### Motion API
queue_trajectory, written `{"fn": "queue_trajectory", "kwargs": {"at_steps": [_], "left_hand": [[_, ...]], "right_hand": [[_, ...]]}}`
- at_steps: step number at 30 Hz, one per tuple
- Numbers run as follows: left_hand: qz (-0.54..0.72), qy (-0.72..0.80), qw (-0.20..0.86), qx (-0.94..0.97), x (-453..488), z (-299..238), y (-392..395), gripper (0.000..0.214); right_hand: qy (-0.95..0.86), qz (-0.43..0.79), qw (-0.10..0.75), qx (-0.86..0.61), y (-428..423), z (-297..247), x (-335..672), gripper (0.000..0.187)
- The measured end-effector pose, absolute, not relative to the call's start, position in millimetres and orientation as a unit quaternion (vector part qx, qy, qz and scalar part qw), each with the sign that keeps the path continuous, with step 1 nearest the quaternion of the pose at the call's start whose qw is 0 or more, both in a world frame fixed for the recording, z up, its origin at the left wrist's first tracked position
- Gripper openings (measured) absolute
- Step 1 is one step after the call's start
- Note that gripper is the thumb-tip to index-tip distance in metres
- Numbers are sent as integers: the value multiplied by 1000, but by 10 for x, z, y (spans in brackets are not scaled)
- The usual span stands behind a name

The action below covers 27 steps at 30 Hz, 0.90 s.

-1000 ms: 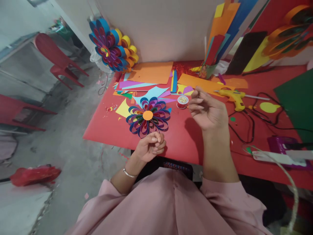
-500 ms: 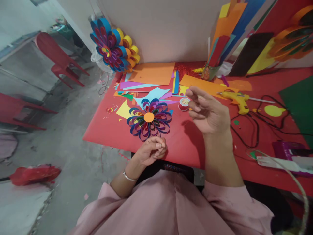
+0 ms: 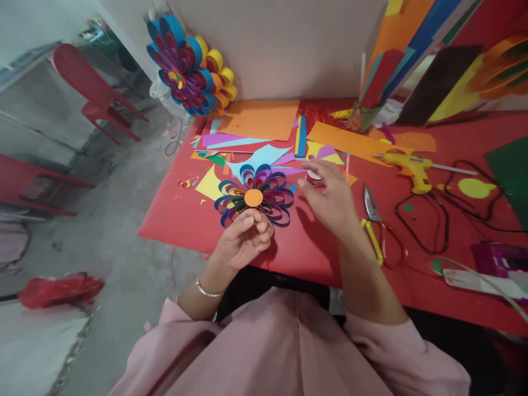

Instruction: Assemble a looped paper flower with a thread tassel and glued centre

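A quilled paper flower (image 3: 280, 201) with looped blue, purple and red petals and an orange disc (image 3: 253, 198) at its centre lies on the red table. My left hand (image 3: 247, 236) is in front of it, overlapping its near petals in view, with thumb and fingers pinched together. A faint thin strand, which looks like thread, shows around those fingertips. To the right of the flower, my right hand (image 3: 330, 198) reaches over a small white-topped spool (image 3: 314, 175), thumb and fingers apart. The fingers partly hide the spool; whether they touch it I cannot tell.
Scissors (image 3: 373, 220) with yellow and red handles lie right of my right forearm. Beyond are a yellow glue gun (image 3: 412, 168), black cord and a white power strip (image 3: 482, 283). Coloured paper (image 3: 259, 118) covers the back; finished paper flowers (image 3: 177, 71) stand at the far left corner.
My right hand has come down and left from its raised place onto the spool, its fingers spreading. My left hand has risen slightly towards the flower's centre. The scissors are now uncovered.
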<state>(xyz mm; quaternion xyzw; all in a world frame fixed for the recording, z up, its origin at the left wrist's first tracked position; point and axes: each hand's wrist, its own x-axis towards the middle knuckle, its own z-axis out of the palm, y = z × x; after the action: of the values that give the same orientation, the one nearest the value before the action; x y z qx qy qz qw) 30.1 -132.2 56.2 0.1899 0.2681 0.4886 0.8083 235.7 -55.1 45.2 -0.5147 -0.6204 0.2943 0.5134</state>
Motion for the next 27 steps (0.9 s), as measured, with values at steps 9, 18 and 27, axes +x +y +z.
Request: {"fn": "queue_trajectory", "kwargs": {"at_steps": [9, 18, 27], "left_hand": [[553, 339, 752, 117, 267, 422, -1283, 18], [510, 354, 778, 99, 138, 417, -1236, 15], [411, 417, 779, 223, -282, 636, -821, 27]], "right_hand": [[-784, 41, 432, -443, -1203, 535, 1812, 21], [-780, -40, 448, -435, -1124, 252, 1693, 29], [-833, 196, 413, -312, -1203, 313, 1703, 19]]}}
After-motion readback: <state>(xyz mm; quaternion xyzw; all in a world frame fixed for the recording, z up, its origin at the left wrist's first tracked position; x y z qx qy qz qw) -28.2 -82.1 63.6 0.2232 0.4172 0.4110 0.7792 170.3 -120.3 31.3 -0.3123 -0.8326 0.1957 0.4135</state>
